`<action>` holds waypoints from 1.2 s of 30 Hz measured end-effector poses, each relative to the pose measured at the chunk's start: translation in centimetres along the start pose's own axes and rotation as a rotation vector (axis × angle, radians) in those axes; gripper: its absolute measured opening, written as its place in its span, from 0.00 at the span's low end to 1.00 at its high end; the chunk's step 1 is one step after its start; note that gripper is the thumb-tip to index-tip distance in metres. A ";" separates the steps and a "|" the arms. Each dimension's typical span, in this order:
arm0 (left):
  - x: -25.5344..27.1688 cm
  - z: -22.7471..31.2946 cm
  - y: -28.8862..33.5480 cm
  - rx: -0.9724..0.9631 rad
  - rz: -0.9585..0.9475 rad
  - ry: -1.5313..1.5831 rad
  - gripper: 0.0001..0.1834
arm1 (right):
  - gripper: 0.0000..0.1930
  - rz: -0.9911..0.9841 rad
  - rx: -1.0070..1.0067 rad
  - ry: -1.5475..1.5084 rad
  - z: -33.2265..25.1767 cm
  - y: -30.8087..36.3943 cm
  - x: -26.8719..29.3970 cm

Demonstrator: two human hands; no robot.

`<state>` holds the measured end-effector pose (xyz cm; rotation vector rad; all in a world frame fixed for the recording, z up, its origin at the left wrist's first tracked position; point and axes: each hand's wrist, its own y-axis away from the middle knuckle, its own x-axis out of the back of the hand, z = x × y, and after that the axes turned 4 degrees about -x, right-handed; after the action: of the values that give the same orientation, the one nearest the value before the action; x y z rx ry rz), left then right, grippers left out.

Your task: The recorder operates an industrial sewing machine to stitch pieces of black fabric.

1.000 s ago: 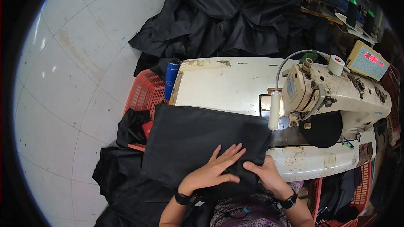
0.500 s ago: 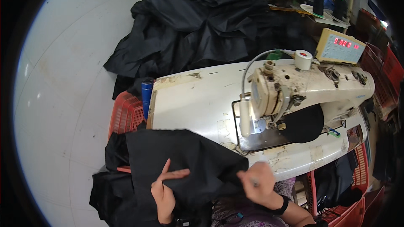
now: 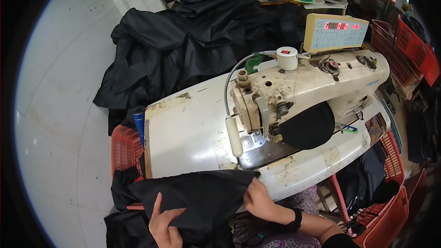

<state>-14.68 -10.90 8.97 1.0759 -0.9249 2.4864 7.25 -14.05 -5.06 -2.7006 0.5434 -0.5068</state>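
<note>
basket (image 3: 123,144) at far left: red plastic, lattice walls. blue tube (image 3: 139,121) just beside it, smooth, slightly tilted. left hand (image 3: 165,224): index finger and thumb spread apart over black cloth (image 3: 197,193); firm contact cannot be told. cloth sits at front edge of white table (image 3: 183,138), near the person's lap; thin, matte, softly creased. progress, judged: cloth is clear of the needle, so no stitching at this moment; finished seams cannot be made out. heap of fabric (image 3: 183,41) behind, deeply folded, faint sheen; probably pieces left over to handle, unconfirmed. right hand (image 3: 262,202): thumb and fingers together, pinching the cloth's right corner. sewing machine (image 3: 317,85): cream, stained, rounded arm. second basket (image 3: 392,149) at right, red lattice, dark material inside.
</note>
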 end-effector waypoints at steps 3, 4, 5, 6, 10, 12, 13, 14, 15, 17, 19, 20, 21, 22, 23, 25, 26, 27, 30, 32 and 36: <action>0.3 -1.2 -0.1 -0.132 -0.111 0.070 0.20 | 0.15 0.090 0.057 0.178 0.0 -1.2 1.2; 0.5 -1.7 0.1 -0.131 -0.114 0.068 0.20 | 0.15 -0.135 -0.119 -0.064 0.7 -1.2 1.3; 0.6 -2.0 0.0 -0.163 -0.126 0.102 0.17 | 0.15 -0.359 -0.293 -0.307 0.6 -1.7 1.7; 0.7 -2.1 0.0 -0.195 -0.138 0.136 0.14 | 0.17 -0.769 -0.694 -0.320 -1.2 -2.9 3.3; -0.3 1.1 -2.6 -0.006 0.012 -0.160 0.07 | 0.20 -1.384 -0.681 -0.240 0.2 -0.4 0.5; -0.5 1.8 -3.6 0.000 -0.009 -0.119 0.05 | 0.14 -0.572 -0.079 -0.341 -1.5 0.6 1.9; -0.5 1.9 -3.9 0.004 -0.033 -0.073 0.04 | 0.14 -0.573 -0.077 -0.342 -1.5 0.2 1.9; -0.8 1.5 -3.6 -0.033 0.028 -0.087 0.05 | 0.17 -0.712 0.115 -0.106 -1.5 -0.6 1.7; -1.5 1.1 -3.4 -0.034 0.028 -0.089 0.05 | 0.20 -0.841 0.306 0.137 -1.5 -1.4 1.6; -3.0 0.6 -2.5 0.008 0.229 0.032 0.04 | 0.15 -0.686 0.325 0.080 -1.7 -2.3 1.7; -2.4 -0.1 -1.0 0.051 -0.048 0.039 0.07 | 0.06 -0.373 0.356 -0.025 -2.1 -3.0 2.3; -3.3 -0.8 0.2 0.036 0.084 -0.105 0.07 | 0.09 -0.344 0.393 -0.052 -2.6 -3.2 2.1; -4.3 -1.6 1.3 0.014 0.210 -0.241 0.07 | 0.09 -0.340 0.393 -0.052 -2.3 -3.1 2.2; -4.7 -2.4 2.3 0.011 0.209 -0.241 0.07 | 0.12 -0.652 0.383 -0.216 -1.6 -3.0 2.2; -4.9 -2.6 2.6 0.068 0.312 -0.235 0.07 | 0.14 -0.960 0.362 -0.381 -1.1 -2.8 2.2; -4.4 -2.9 3.3 0.123 0.411 -0.223 0.07 | 0.16 -1.185 -0.002 -0.806 -0.4 -3.0 2.5; -3.2 -1.5 2.8 0.062 0.245 -0.198 0.07 | 0.15 -1.107 -0.174 -0.841 -0.5 -3.6 2.8; -2.2 -0.1 2.2 -0.002 0.080 -0.170 0.07 | 0.15 -1.020 -0.342 -0.871 -0.6 -4.2 3.1; -1.1 1.6 0.9 -0.052 -0.026 -0.156 0.09 | 0.14 -0.505 0.202 0.110 -1.0 -4.0 1.7; -0.8 1.7 0.8 -0.069 -0.056 -0.164 0.10 | 0.15 -0.517 0.274 0.193 -2.2 -4.7 2.5; 0.0 1.4 0.7 -0.082 -0.079 -0.156 0.10 | 0.13 -1.020 0.384 0.100 -2.2 -4.6 1.5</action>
<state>-14.22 -12.30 9.35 1.2679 -0.9987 2.3065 9.00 -11.25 -0.95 -2.3884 -0.8899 -0.8691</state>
